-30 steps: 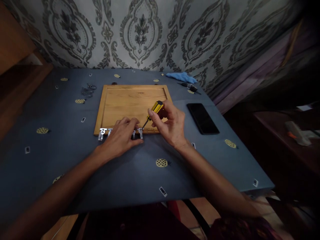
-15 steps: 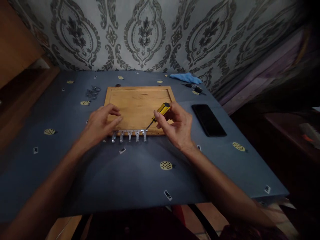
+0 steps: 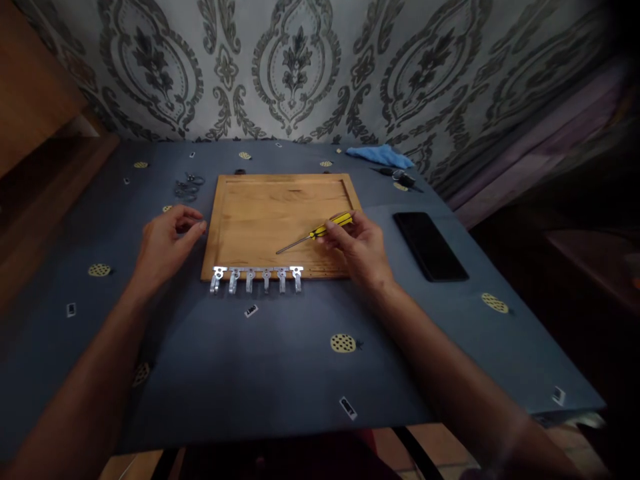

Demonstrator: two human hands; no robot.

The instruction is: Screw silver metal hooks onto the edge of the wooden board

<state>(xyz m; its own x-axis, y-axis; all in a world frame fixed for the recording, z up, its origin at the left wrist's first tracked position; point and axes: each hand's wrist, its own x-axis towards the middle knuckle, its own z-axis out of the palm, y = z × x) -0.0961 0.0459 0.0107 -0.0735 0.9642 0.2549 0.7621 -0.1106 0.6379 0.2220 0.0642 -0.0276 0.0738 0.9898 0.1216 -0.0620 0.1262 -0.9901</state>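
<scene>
A wooden board [image 3: 270, 213] lies flat on a blue-grey tablecloth [image 3: 280, 360]. A metal rack of several hooks [image 3: 256, 277] sits along the board's near edge. My right hand [image 3: 361, 248] holds a yellow-and-black screwdriver [image 3: 320, 231] low over the board's right part, its shaft pointing left and lying nearly flat. My left hand [image 3: 165, 243] hovers just left of the board, fingers loosely curled and apart, holding nothing.
A black phone [image 3: 430, 245] lies right of the board. A blue cloth [image 3: 381, 155] and a small dark tool [image 3: 397, 175] sit at the back right. Metal rings [image 3: 187, 187] lie at the back left. A patterned wall stands behind; the table edge is near me.
My left hand has come off the hook rack and moved left, beyond the board's edge. My right hand has lifted the screwdriver tip off the rack and lowered the tool toward the board.
</scene>
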